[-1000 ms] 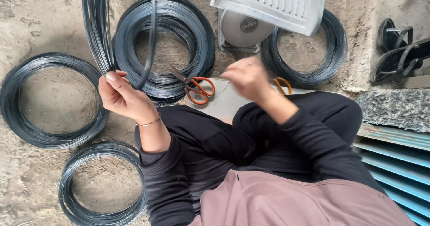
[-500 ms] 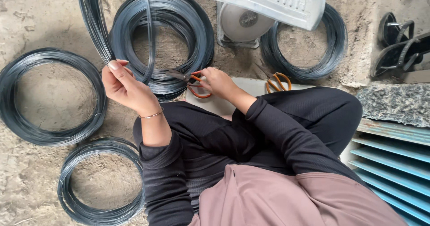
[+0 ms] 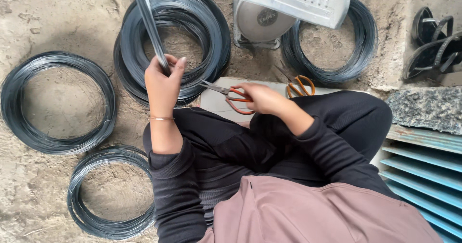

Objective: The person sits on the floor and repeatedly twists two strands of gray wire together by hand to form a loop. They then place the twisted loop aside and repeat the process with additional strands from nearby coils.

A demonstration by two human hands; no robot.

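My left hand [image 3: 163, 82] is raised and grips a bundle of dark wire strands [image 3: 149, 24] that runs up out of the frame. Behind it on the ground lies a large coil of dark wire [image 3: 173, 41]. My right hand [image 3: 262, 97] is closed around the orange handles of a pair of scissors [image 3: 226, 93], whose blades point left over a pale flat slab [image 3: 216, 106]. A second pair of orange-handled scissors [image 3: 299, 84] lies just right of that hand. My legs in black trousers are folded below both hands.
More wire coils lie at the left [image 3: 55, 103], lower left [image 3: 110, 199] and upper right [image 3: 332, 45]. A white ribbed plastic tray [image 3: 293, 0] sits above a round grey object [image 3: 262, 21]. Black sandals [image 3: 433, 38], a stone block [image 3: 428, 108] and blue slats [image 3: 423, 163] stand at the right.
My right hand came down from mid-air to the scissors and closed on their handles. My left hand turned and shifted right, still holding the wire strands.
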